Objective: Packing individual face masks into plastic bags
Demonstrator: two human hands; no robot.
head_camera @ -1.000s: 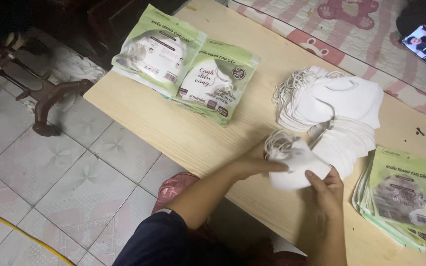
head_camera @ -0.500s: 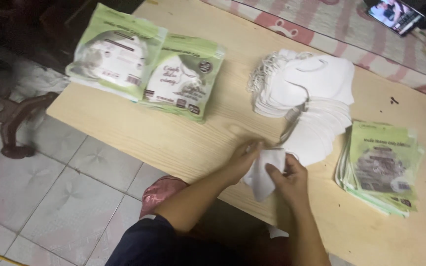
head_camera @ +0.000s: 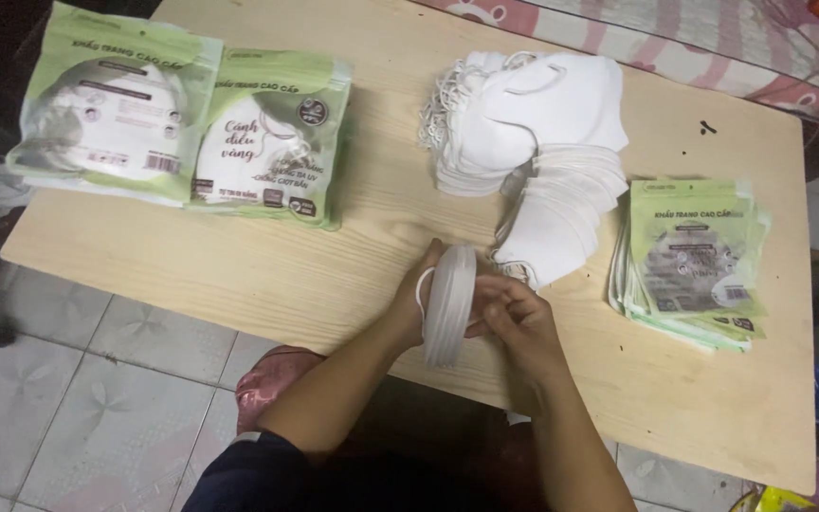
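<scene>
I see the left hand (head_camera: 416, 305) and the right hand (head_camera: 516, 320) meeting at the near edge of the worktop (head_camera: 334, 265), with a small stack of white masks (head_camera: 450, 305) standing on edge between them. The left grip is closed on the stack, its fingers wrapped over the far side. The right grip presses the stack from the other side, fingers curled against the masks. An ear loop (head_camera: 421, 284) curves out of the stack over the left hand.

Taking the held stack as my landmark: just beyond it and to its right lies a large fanned pile of loose white masks (head_camera: 542, 142), the pile's nearest edge close to the right hand's fingertips. Further right of the stack sits a pile of flat green pouches (head_camera: 694, 261). Well to the left of the stack and beyond it, two filled green packets (head_camera: 182, 128) lie side by side, touching. Past the worktop's far edge I note a pink patterned cloth (head_camera: 637, 28).
</scene>
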